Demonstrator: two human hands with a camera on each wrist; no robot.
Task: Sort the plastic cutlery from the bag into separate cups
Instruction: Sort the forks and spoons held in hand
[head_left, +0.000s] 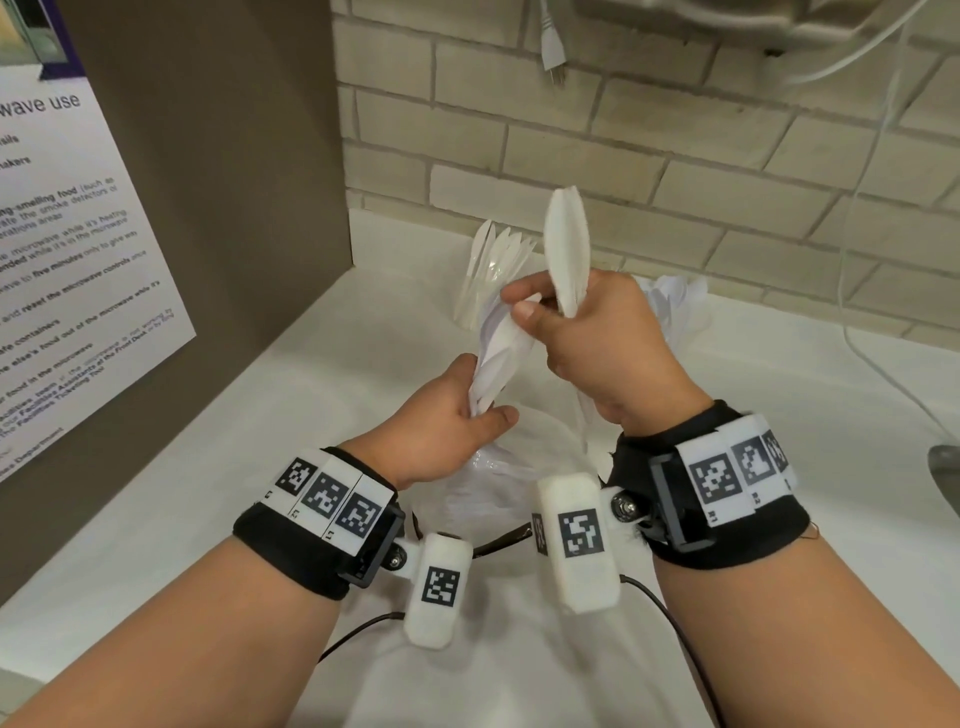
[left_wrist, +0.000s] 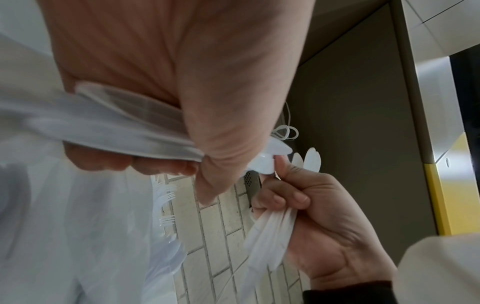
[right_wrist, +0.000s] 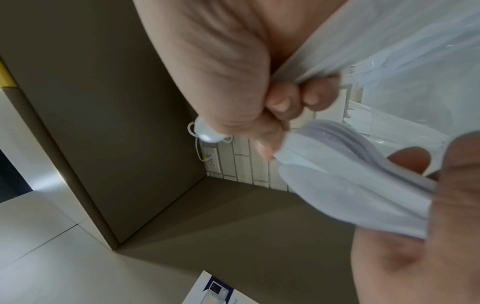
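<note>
My left hand (head_left: 447, 431) grips a fanned bundle of white plastic spoons (head_left: 496, 358) by the handles, over the counter's middle. My right hand (head_left: 613, 343) is fisted round a second bundle of white cutlery (head_left: 566, 249) that stands upright, and its thumb and forefinger touch the top of the spoon bundle. In the left wrist view the right hand (left_wrist: 319, 216) holds its handles (left_wrist: 267, 236). In the right wrist view the spoon bowls (right_wrist: 337, 174) lie against the right thumb. A clear cup of knives (head_left: 491, 275) stands behind the hands. A cup of forks (head_left: 670, 306) is partly hidden by the right hand. The clear bag (head_left: 498, 483) lies below the hands.
A white counter (head_left: 260, 467) runs to a brick wall (head_left: 675, 182) at the back. A brown panel with a printed notice (head_left: 78, 260) closes off the left side. White cables (head_left: 872, 338) hang at the right, and a grey metal object (head_left: 945, 478) sits at the right edge.
</note>
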